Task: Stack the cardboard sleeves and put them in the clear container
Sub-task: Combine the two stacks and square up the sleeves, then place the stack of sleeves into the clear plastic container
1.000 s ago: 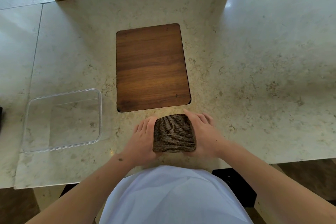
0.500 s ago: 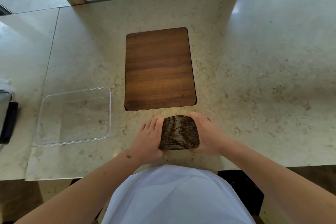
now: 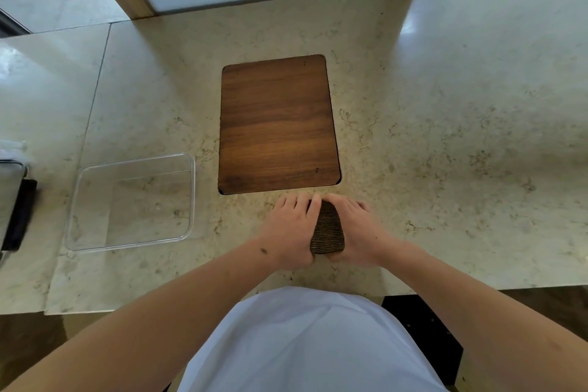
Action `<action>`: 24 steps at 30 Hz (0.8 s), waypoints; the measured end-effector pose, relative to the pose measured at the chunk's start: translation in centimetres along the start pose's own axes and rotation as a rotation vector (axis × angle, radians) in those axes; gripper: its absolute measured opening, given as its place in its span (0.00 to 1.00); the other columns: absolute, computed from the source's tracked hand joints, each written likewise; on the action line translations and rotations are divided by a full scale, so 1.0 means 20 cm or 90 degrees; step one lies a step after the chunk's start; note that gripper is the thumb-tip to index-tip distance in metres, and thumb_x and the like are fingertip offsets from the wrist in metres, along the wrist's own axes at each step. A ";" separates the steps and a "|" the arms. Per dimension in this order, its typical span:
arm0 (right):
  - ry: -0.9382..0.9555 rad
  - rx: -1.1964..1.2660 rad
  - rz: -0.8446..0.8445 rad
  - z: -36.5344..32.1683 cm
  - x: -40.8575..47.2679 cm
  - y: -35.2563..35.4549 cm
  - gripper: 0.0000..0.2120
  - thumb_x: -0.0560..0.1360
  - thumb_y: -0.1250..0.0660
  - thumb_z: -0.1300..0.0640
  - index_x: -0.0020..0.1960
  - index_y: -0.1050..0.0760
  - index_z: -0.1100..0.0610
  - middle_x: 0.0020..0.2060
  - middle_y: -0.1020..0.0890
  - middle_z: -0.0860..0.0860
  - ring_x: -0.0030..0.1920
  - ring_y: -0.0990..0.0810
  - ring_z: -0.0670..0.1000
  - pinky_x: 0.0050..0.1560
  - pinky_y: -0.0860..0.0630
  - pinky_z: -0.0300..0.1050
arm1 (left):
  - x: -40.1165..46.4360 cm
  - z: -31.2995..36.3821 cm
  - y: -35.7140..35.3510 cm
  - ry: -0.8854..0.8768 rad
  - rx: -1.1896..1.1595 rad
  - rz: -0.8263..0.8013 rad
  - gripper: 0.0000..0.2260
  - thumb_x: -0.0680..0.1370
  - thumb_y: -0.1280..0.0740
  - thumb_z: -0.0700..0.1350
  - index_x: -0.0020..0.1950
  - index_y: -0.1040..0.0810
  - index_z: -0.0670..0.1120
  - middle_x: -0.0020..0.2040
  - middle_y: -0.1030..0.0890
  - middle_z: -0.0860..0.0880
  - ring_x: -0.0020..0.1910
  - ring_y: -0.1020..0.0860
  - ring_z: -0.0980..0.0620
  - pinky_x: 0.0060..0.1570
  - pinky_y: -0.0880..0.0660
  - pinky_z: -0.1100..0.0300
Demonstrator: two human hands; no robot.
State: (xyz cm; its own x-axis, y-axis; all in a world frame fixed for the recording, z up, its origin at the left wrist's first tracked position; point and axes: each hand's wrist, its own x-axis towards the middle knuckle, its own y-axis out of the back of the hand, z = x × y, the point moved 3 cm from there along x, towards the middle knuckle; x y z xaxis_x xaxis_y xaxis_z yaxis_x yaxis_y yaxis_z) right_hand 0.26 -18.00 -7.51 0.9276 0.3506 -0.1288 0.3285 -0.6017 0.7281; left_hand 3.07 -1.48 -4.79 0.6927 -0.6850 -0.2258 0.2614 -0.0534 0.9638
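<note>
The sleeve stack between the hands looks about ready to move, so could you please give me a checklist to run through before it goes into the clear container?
1. Sleeve stack gathered into one bundle: ok.
2. Left hand pressing the stack's left side: ok.
3. Right hand pressing its right side: ok.
4. Clear container open, nothing inside: ok.
5. Counter between stack and container free of obstacles: ok.
6. Stack fits the container's opening: likely, cannot tell for certain.
</note>
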 end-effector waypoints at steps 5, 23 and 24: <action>-0.035 0.011 -0.018 -0.02 0.00 0.01 0.49 0.62 0.23 0.39 0.75 0.43 0.47 0.70 0.28 0.47 0.70 0.29 0.50 0.68 0.38 0.49 | 0.04 -0.02 0.03 0.010 -0.026 -0.047 0.41 0.65 0.27 0.59 0.72 0.37 0.44 0.63 0.27 0.44 0.57 0.28 0.44 0.62 0.28 0.48; -0.216 0.510 -0.168 -0.73 0.29 0.41 0.50 0.52 0.21 0.25 0.67 0.36 0.41 0.62 0.23 0.47 0.58 0.18 0.48 0.60 0.19 0.50 | -0.45 -0.03 0.55 0.399 -1.274 0.204 0.25 0.62 0.21 0.49 0.59 0.17 0.52 0.52 0.13 0.43 0.47 0.13 0.44 0.42 0.17 0.49; -0.236 0.518 -0.187 -0.78 0.30 0.37 0.52 0.52 0.22 0.25 0.69 0.38 0.42 0.62 0.23 0.47 0.58 0.18 0.49 0.60 0.19 0.50 | -0.50 -0.05 0.54 0.421 -1.311 0.253 0.23 0.63 0.22 0.50 0.58 0.16 0.51 0.52 0.13 0.43 0.47 0.14 0.44 0.42 0.17 0.49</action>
State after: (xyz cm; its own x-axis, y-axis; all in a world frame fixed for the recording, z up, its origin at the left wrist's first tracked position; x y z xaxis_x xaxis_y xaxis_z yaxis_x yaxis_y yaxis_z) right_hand 5.52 -9.19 7.55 0.7390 0.4019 -0.5406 0.4525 -0.8907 -0.0436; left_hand -0.38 5.41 7.68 0.8228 -0.1624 -0.5446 -0.0764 0.9180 -0.3892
